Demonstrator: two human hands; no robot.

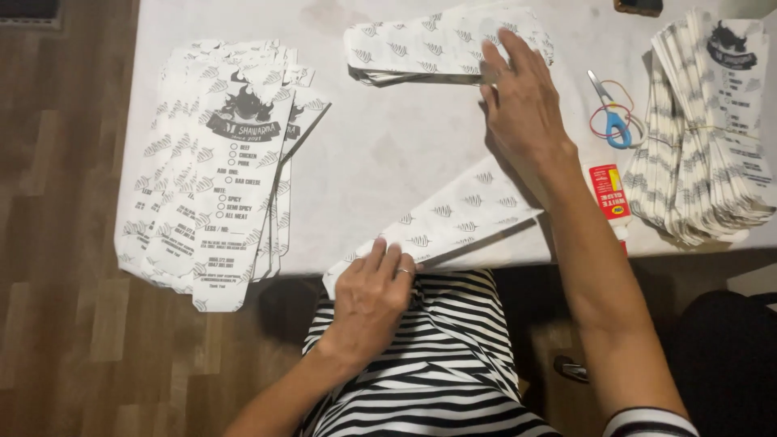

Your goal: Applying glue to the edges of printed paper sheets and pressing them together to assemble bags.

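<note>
A long white printed paper bag (453, 217) lies slantwise over the near edge of the white table (388, 154). My left hand (372, 299) presses its lower left end at the table's edge, fingers curled on the paper. My right hand (522, 101) lies flat, fingers apart, over the bag's far end and touches the near edge of a stack of folded bags (421, 44) at the back middle.
A fanned pile of printed paper bags (218, 170) overhangs the table's left front edge. A bundled stack of bags (712, 129) sits at the right. Blue-handled scissors (613, 117) with rubber bands and a white glue bottle (613, 202) lie between. Wooden floor at left.
</note>
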